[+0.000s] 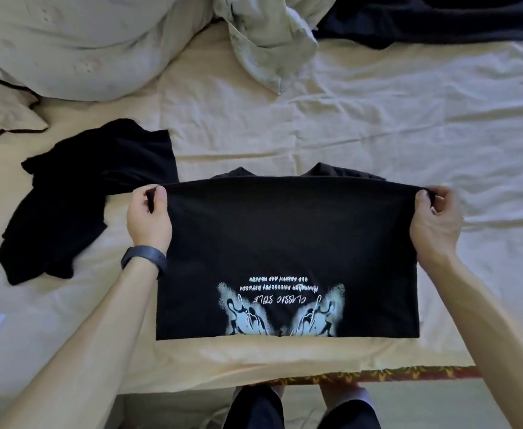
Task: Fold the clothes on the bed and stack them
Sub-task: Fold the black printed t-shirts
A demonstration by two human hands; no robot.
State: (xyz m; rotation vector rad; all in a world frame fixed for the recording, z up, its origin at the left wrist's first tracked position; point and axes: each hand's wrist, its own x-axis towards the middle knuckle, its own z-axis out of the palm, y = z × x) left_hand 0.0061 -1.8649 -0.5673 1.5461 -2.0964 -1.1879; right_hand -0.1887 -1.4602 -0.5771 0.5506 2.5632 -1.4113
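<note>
Head view looks down on a bed (347, 119) covered with a creased cream sheet. On it a black T-shirt (285, 243) lies spread flat just below the middle of the picture, close to the near edge of the mattress. Its white and pale-blue print (244, 317) sits along the shirt's near edge at 6 o'clock and reads upside down from this side. The left hand (149, 218) grips the shirt's far corner on the 9 o'clock side, its fingers (142, 196) curled and the thumb pinching the cloth. The right hand (436, 221) grips the opposite far corner on the 3 o'clock side in the same way, fingers (442, 196) closed on the fabric. Between the two hands the far edge runs taut and straight, and two dark points of a lower layer of the shirt show just beyond it toward 12 o'clock. A dark band (144, 258) circles the left wrist. A crumpled black garment (68, 212) lies on the sheet at 9 o'clock, just beside the left hand; whether it touches the shirt cannot be told. A pale crumpled garment (269, 41) lies at 12 o'clock, a pillow (68, 41) at 11 o'clock and a dark garment (424, 17) at 1 o'clock, all well apart from the shirt. A patterned strip (378, 374) edges the bed at 6 o'clock.
</note>
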